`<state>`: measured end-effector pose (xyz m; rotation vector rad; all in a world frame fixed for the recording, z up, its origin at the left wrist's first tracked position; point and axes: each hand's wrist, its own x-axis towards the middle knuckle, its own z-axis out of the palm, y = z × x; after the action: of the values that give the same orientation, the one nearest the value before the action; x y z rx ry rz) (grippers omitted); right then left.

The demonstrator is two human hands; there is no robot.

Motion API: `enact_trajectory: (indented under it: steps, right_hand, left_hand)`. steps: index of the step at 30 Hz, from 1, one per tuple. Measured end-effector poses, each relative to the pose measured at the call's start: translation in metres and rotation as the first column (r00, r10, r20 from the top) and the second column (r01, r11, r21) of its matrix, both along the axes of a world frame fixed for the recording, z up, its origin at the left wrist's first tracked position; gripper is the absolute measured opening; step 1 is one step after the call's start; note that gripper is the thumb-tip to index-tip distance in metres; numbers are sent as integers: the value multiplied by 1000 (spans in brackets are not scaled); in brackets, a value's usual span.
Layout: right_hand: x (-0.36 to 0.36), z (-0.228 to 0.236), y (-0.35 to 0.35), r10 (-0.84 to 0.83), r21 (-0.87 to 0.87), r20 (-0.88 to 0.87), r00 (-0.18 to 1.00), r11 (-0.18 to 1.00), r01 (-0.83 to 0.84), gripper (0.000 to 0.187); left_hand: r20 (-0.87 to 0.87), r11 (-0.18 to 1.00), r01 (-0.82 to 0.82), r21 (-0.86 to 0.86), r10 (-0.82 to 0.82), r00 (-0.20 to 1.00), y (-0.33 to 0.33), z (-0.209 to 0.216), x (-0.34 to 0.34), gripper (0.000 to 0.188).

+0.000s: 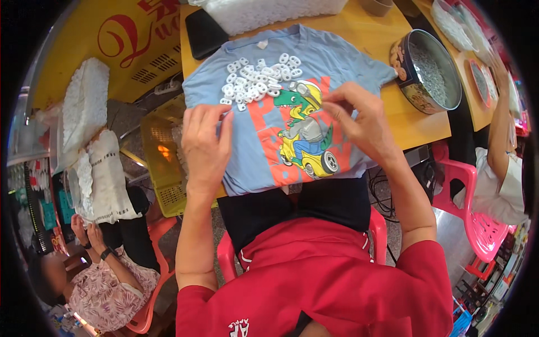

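A light blue T-shirt with a cartoon dinosaur riding a scooter is spread over the table and hangs over its near edge. On its upper part lies a loose heap of small white plastic pieces, each with two holes. My left hand is at the shirt's left side, fingers curled and tips close together, just below the white pieces. Over the print, my right hand pinches thumb and forefinger together. Whatever either hand may hold is too small or hidden to make out.
A round tin of small metal-looking bits stands on the table at right. A black flat case and a bulky white bag lie at the back. A yellow basket sits left. People sit on both sides, near a pink chair.
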<state>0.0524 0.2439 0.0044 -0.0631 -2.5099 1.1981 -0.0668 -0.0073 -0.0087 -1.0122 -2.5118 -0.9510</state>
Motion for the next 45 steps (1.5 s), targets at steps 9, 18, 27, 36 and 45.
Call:
enact_trajectory:
  steps: [9, 18, 27, 36, 45]
  right_hand:
    - [-19, -7, -30, 178, 111, -14, 984, 978, -175, 8]
    - [-80, -19, -75, 326, 507, -38, 945, 821, -263, 17]
    - [-111, -15, -68, 338, 562, 15, 941, 775, -288, 7]
    - [-110, -14, -73, 267, 488, -74, 961, 850, -199, 14]
    - [-60, 22, -65, 386, -679, 178, 905, 714, -171, 28]
  left_hand:
    - [-79, 994, -12, -109, 3, 997, -7, -7, -21, 14]
    - [3, 999, -42, 12, 42, 999, -16, -9, -11, 12]
    - [73, 991, -44, 128, 35, 997, -24, -2, 3, 7]
    - [138, 972, -41, 233, 9, 990, -20, -1, 11, 8]
    - [641, 675, -204, 709, -497, 585, 10, 8, 34, 17]
